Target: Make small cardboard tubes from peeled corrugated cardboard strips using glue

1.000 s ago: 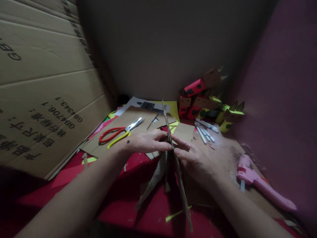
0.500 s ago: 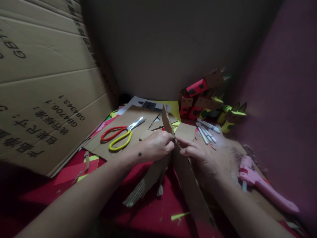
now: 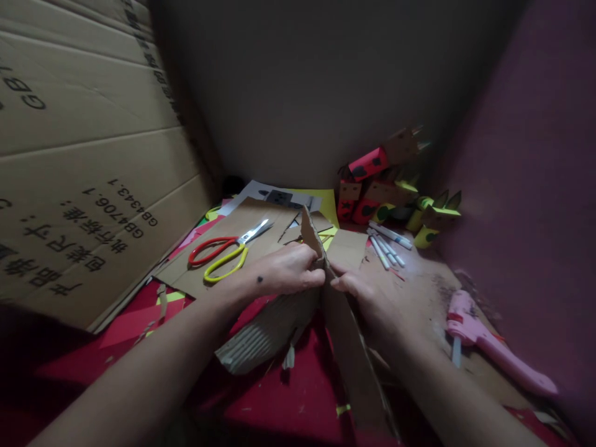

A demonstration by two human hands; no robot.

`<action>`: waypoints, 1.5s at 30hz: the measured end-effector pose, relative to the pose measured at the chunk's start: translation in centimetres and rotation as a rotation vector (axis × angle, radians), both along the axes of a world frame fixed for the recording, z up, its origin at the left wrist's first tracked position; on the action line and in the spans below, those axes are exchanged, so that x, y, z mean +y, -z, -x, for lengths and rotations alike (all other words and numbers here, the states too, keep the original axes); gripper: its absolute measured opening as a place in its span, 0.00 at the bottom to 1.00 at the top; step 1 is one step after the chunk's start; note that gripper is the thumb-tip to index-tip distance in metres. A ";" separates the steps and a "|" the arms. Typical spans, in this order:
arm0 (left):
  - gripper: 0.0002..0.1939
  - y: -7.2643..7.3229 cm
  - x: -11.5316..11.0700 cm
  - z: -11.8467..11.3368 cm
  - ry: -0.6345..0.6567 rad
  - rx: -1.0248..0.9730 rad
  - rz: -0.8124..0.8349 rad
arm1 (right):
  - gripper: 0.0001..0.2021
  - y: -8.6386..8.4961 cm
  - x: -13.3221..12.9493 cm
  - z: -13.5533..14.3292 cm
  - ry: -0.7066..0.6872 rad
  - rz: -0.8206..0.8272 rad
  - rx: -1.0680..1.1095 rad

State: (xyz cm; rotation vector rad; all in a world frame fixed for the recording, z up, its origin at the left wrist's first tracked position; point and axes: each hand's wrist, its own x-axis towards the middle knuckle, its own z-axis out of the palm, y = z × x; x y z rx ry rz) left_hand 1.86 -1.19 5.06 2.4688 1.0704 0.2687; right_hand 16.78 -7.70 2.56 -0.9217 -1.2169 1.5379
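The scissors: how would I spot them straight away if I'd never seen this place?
Start at the big printed cardboard box on the left. Just to its right lies a flat brown cardboard sheet, and the scissors rest on it with their silver blades apart. Only they have one red handle loop and one yellow.

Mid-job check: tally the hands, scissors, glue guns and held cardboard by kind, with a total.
Hands: 2 (left hand, right hand)
Scissors: 1
Pink glue gun: 1
Held cardboard: piece count unclear, left out
Total: 4
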 end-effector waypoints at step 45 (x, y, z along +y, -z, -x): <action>0.10 -2.2 0.7 -1.2 -0.157 0.178 0.231 | 0.26 0.3 -0.3 0.2 0.019 0.082 -0.073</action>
